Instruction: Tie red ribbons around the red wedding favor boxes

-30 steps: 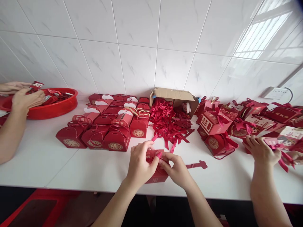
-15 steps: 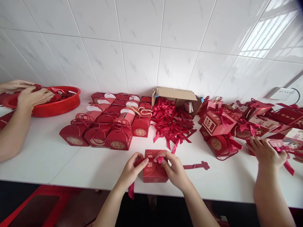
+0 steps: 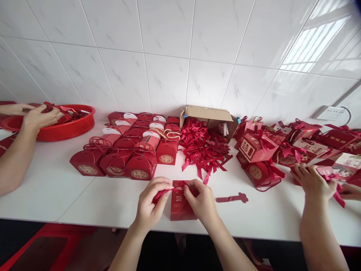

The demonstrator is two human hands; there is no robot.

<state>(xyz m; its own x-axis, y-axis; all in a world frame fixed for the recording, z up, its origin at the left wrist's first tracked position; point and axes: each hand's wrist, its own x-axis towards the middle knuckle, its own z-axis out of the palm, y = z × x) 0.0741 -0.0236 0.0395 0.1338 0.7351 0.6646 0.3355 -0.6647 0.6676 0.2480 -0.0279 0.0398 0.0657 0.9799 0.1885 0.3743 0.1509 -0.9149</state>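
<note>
A small red gift box [image 3: 182,212] with gold lettering sits in front of me near the table's front edge. Over its top, a red satin ribbon [image 3: 162,193] stretches between my hands. My left hand [image 3: 150,203] is closed around one length of it, left of the box. Pinched at the box's top right is my right hand [image 3: 203,199], on the ribbon too; its fingertips are partly hidden. Just right of that hand lies a dark red strip with a flower-shaped end [image 3: 232,198].
Rows of red gift boxes [image 3: 115,160] stand at the back left. Behind my box, loose ribbons [image 3: 205,150] spill from a cardboard carton [image 3: 208,111]. Ribboned boxes [image 3: 259,146] pile up at right, by another person's hand [image 3: 314,182]. Someone's hands [image 3: 42,116] work over a red basin [image 3: 70,130].
My left hand has risen and pulled the ribbon up to the left, so it now runs taut across the box. My right hand has shifted slightly left, and its ribbon loop no longer shows.
</note>
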